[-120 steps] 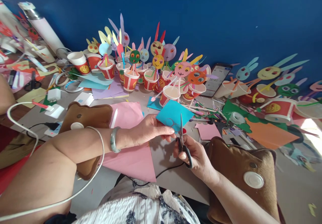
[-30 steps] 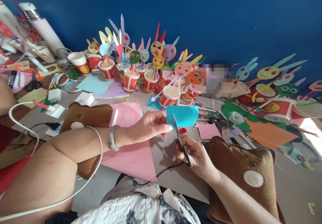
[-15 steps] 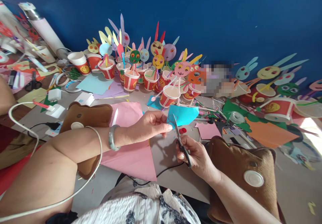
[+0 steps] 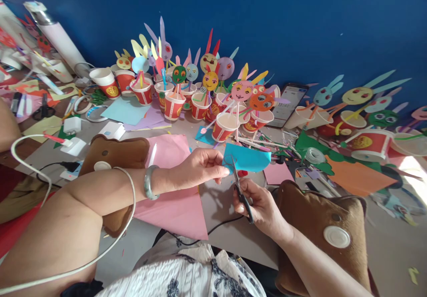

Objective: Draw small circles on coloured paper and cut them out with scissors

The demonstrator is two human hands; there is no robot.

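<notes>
My left hand (image 4: 203, 168) pinches the left end of a sheet of blue paper (image 4: 255, 160) between thumb and fingers, above the table. A curved line is drawn on the paper near that thumb. My right hand (image 4: 258, 205) grips black-handled scissors (image 4: 246, 202), with the blades pointing up and away from me. Their tips lie against the paper close to the drawn curve, just right of my left thumb. Under my left wrist lies a large pink paper sheet (image 4: 173, 208).
Paper cups (image 4: 175, 106) with paper rabbit faces line the blue wall. Brown plush warmers (image 4: 327, 239) flank my arms, and a white cable (image 4: 116, 239) crosses my left arm. A phone (image 4: 290, 103) leans behind the cups. Green and orange paper (image 4: 360, 174) lies at right.
The blue paper has turned a little, its free right end swinging right and downward. Both hands stay nearly in place, with the scissors still at the paper.
</notes>
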